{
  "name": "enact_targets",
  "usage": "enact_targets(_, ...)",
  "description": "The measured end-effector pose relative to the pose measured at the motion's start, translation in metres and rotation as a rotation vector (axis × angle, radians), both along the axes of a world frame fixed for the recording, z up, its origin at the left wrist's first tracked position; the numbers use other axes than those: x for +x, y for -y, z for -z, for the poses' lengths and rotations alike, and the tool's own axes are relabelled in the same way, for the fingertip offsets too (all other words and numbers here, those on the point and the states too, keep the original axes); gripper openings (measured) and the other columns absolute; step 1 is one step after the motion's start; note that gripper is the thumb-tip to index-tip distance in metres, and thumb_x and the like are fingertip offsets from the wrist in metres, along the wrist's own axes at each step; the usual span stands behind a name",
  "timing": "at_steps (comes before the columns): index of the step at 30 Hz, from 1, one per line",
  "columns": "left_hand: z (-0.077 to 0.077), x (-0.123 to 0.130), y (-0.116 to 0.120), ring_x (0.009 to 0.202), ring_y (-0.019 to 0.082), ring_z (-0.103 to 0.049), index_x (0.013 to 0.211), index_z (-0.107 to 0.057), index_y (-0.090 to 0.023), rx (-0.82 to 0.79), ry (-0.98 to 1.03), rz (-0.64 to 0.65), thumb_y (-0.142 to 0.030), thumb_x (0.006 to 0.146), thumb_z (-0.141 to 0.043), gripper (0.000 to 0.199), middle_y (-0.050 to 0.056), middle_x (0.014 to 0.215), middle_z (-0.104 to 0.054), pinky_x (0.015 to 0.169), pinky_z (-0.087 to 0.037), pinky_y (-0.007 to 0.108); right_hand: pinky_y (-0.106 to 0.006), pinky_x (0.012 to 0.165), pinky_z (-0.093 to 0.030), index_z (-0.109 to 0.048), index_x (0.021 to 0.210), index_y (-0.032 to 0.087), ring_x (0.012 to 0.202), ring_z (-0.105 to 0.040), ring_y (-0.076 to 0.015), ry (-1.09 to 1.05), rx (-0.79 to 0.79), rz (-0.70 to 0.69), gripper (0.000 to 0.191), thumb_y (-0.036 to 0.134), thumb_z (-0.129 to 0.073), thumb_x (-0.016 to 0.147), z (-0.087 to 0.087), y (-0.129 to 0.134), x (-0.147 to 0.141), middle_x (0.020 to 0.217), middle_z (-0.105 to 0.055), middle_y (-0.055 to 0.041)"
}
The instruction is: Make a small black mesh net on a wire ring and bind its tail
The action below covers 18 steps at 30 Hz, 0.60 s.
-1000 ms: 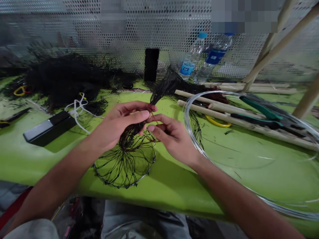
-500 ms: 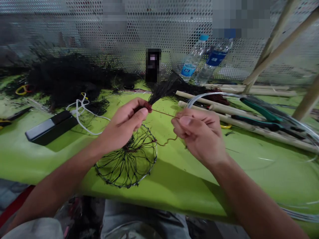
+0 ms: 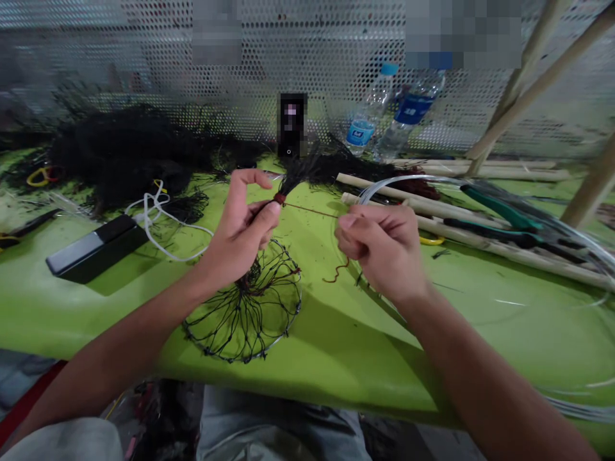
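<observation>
My left hand (image 3: 245, 227) pinches a bundle of black mesh strands (image 3: 294, 179) just below a reddish-brown thread wrap (image 3: 279, 199); its index finger is raised. A thread (image 3: 312, 210) runs taut from the wrap to my right hand (image 3: 379, 246), which is closed on it. The loose end of the thread (image 3: 337, 271) curls below my right hand. Under my left hand, a round wire hoop (image 3: 298, 301) with knotted black netting (image 3: 245, 317) lies on the green table (image 3: 331, 358), its strands gathered toward the middle.
A black box (image 3: 98, 246) with a white cable (image 3: 166, 246) lies left. Black netting (image 3: 120, 147), a phone (image 3: 292, 128) and two bottles (image 3: 360, 121) (image 3: 413, 112) stand or lie behind. Wooden sticks (image 3: 504, 253), green-handled pliers (image 3: 502, 208) and coiled wire (image 3: 413, 179) are right.
My left index finger has lifted off the thread wrap. The loose thread end has come away from the hoop's edge and hangs nearer my right hand. The thread between my hands remains taut.
</observation>
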<state>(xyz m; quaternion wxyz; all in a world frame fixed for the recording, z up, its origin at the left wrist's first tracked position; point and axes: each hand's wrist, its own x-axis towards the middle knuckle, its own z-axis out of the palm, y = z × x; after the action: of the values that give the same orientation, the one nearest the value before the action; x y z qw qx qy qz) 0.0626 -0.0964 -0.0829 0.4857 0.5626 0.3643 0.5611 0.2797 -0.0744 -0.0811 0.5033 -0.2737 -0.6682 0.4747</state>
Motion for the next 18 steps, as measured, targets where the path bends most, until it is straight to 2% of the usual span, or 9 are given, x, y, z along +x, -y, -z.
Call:
enact_targets(3, 0.001, -0.004, 0.003, 0.052, 0.008, -0.029, 0.097, -0.066, -0.027, 0.052, 0.030, 0.121, -0.034, 0.099, -0.068, 0.007, -0.005, 0.068, -0.040, 0.049, -0.024, 0.026, -0.031, 0.047, -0.012, -0.056, 0.058, 0.021, 0.046, -0.020, -0.0083, 0.032, -0.097, -0.032, 0.044, 0.039, -0.069, 0.096, 0.005, -0.013, 0.004, 0.051, -0.031, 0.0046)
enact_targets(5, 0.000, -0.005, 0.005, 0.052, 0.008, -0.033, 0.090, -0.074, -0.023, 0.092, -0.023, 0.170, -0.032, 0.100, -0.064, 0.016, -0.002, 0.068, -0.043, 0.048, -0.024, 0.027, -0.030, 0.046, -0.013, -0.064, 0.065, 0.022, 0.045, -0.020, -0.0083, 0.059, -0.138, -0.077, 0.040, 0.044, -0.070, 0.098, 0.005, -0.016, 0.006, 0.049, -0.030, 0.0054)
enact_targets(7, -0.003, -0.005, 0.008, 0.053, 0.009, -0.035, 0.099, -0.082, -0.025, 0.080, -0.147, 0.141, -0.032, 0.101, -0.064, 0.020, -0.001, 0.067, -0.046, 0.050, -0.027, 0.028, -0.030, 0.047, -0.014, -0.070, 0.072, 0.023, 0.046, -0.020, -0.0086, 0.075, -0.117, -0.103, 0.039, 0.050, -0.069, 0.099, 0.002, -0.013, 0.007, 0.050, -0.029, 0.0059)
enact_targets(10, -0.007, -0.003, 0.012, 0.059, 0.012, -0.042, 0.116, -0.084, -0.028, 0.046, -0.341, 0.022, -0.037, 0.101, -0.066, 0.025, 0.000, 0.066, -0.054, 0.055, -0.035, 0.029, -0.030, 0.049, -0.017, -0.075, 0.080, 0.023, 0.049, -0.024, -0.0094, 0.125, -0.003, -0.124, 0.040, 0.055, -0.066, 0.101, -0.007, -0.001, 0.008, 0.053, -0.033, 0.0051)
enact_targets(12, -0.009, 0.000, 0.013, 0.064, 0.014, -0.049, 0.120, -0.083, -0.027, 0.030, -0.381, -0.023, -0.041, 0.100, -0.067, 0.029, 0.001, 0.070, -0.061, 0.060, -0.040, 0.029, -0.030, 0.050, -0.020, -0.076, 0.081, 0.022, 0.050, -0.028, -0.0089, 0.199, 0.089, -0.155, 0.040, 0.053, -0.064, 0.103, -0.012, 0.007, 0.005, 0.055, -0.040, 0.0046)
enact_targets(15, -0.008, 0.004, 0.012, 0.073, 0.014, -0.055, 0.115, -0.084, -0.026, -0.050, -0.203, 0.005, -0.046, 0.095, -0.073, 0.031, 0.002, 0.083, -0.071, 0.067, -0.046, 0.027, -0.028, 0.052, -0.025, -0.076, 0.085, 0.018, 0.051, -0.034, -0.0076, 0.335, 0.188, -0.255, 0.036, 0.043, -0.061, 0.106, -0.013, 0.009, 0.001, 0.058, -0.048, 0.0046)
enact_targets(18, -0.008, 0.005, 0.009, 0.081, 0.014, -0.060, 0.091, -0.085, -0.023, -0.166, 0.044, 0.040, -0.044, 0.089, -0.079, 0.021, 0.003, 0.094, -0.074, 0.074, -0.051, 0.027, -0.027, 0.053, -0.028, -0.077, 0.088, 0.016, 0.054, -0.038, -0.0070, 0.442, 0.176, -0.392, 0.033, 0.037, -0.059, 0.107, -0.007, -0.002, 0.000, 0.061, -0.052, 0.0049)
